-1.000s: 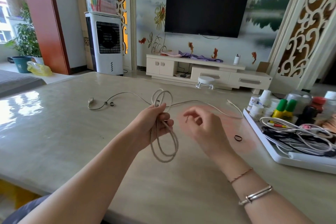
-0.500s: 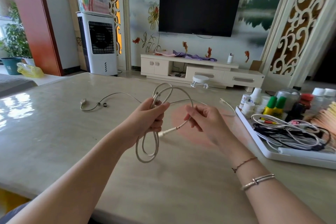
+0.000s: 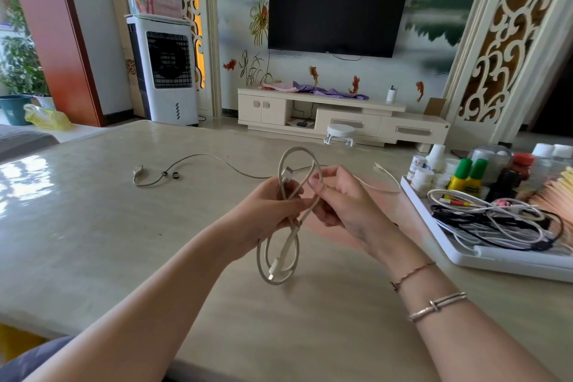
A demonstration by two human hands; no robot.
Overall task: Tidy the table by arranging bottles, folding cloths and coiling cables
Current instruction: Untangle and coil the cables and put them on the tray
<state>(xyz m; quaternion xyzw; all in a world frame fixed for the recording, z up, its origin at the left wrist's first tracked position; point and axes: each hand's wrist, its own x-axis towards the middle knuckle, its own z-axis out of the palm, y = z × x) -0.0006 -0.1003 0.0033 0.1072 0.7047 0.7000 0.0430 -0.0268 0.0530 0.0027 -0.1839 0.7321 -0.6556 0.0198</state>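
Left of tray, coiled cable is gripped by left hand, pinched by right hand; second cable beyond; tangled cables, bottles held in tray.

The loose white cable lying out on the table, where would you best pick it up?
Probably at the loose white cable's raised arch behind the left hand, coming down from above. It seems to lift off the table there, leaving room for fingers. The rest appears to lie flat.
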